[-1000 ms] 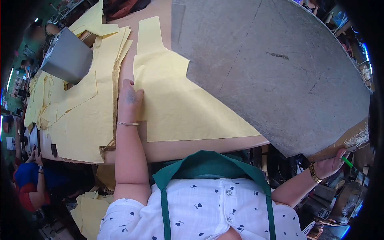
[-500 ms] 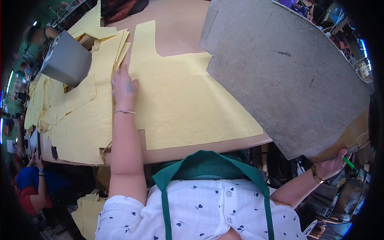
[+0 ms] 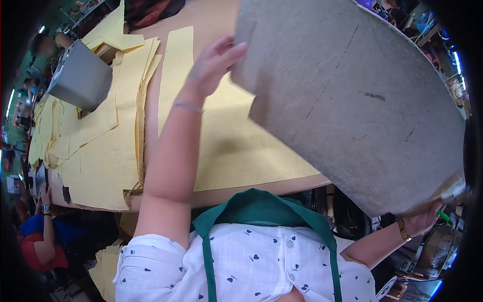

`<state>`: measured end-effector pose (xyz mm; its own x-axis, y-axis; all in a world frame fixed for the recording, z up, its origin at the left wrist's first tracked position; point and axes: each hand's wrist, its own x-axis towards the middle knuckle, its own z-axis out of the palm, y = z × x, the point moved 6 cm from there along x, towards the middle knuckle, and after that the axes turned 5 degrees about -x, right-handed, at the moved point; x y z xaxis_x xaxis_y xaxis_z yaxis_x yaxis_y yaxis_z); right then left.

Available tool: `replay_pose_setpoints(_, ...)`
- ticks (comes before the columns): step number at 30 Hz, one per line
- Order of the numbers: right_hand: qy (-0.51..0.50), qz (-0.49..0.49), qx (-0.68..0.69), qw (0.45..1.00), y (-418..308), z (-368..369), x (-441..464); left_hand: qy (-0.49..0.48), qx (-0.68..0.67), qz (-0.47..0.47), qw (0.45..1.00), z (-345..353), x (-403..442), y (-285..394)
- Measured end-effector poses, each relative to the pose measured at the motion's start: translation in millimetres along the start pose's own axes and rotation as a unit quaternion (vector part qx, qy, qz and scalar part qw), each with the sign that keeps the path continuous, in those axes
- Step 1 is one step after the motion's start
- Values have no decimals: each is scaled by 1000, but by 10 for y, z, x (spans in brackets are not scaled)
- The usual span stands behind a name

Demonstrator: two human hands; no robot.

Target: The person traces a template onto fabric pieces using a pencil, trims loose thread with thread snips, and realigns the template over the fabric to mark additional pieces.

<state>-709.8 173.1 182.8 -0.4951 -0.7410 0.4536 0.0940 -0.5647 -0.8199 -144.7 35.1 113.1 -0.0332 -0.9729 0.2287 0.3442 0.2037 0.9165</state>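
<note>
My left hand [image 3: 216, 65] is raised at the left edge of a large grey board [image 3: 347, 105]. Its fingers are stretched towards that edge; whether they touch it I cannot tell. The board is tilted over a cut yellow fabric piece [image 3: 226, 156] lying on the table, covering its right part. At the board's lower right corner, my right hand [image 3: 425, 221] is closed on the edge, with a slim green pen-like thing [image 3: 443, 215] sticking out from the fingers.
Stacked yellow fabric pieces [image 3: 95, 156] lie to the left, with a grey metal block [image 3: 83, 75] on top. Dark cloth [image 3: 151, 12] rests at the table's back. Another person in red [image 3: 48, 251] is at the lower left, and cluttered equipment stands at the lower right.
My left hand has left the fabric stack's edge and moved up and right to the board. The board has shifted slightly left and down, and my right hand has moved down with its corner.
</note>
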Motion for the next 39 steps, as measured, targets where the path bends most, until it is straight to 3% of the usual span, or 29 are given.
replay_pose_setpoints(1,43,3,-37,998,93,-82,78,2,-21,-4,1000,-27,-165,97)
replay_pose_setpoints(3,-47,39,-55,997,386,170,85,13,-10,-4,1000,-192,-531,203)
replay_pose_setpoints(6,-129,124,-102,979,1031,698,-49,146,-21,-2,989,-504,-1126,224)
replay_pose_setpoints(8,-190,100,-219,952,1284,1400,-266,218,1,-2,976,-698,-1444,161)
replay_pose_setpoints(10,-252,152,-194,936,1756,1718,-354,279,58,-13,958,-946,-1660,100)
replay_pose_setpoints(13,-301,160,-284,896,2518,1924,-356,293,69,-65,951,-1199,-1645,-12)
replay_pose_setpoints(15,-330,165,-397,841,2743,2060,-401,317,114,-117,934,-1545,-1617,-199)
replay_pose_setpoints(19,-339,125,-542,759,2754,2216,-455,351,231,-169,892,-1567,-1553,-233)
replay_pose_setpoints(28,-338,34,-582,739,2668,2251,-468,352,273,-143,884,-1672,-1517,-291)
replay_pose_setpoints(33,-277,-33,-622,732,2586,2283,-528,306,529,-88,786,-1529,-1433,-94)
replay_pose_setpoints(34,-267,-30,-628,730,2593,2281,-523,286,566,-68,770,-1557,-1420,-105)
replay_pose_setpoints(36,-246,-22,-641,727,2612,2257,-515,296,573,-120,755,-1617,-1471,-164)
replay_pose_setpoints(39,-283,121,-588,748,2740,2235,-435,288,630,-126,710,-1563,-1555,-192)
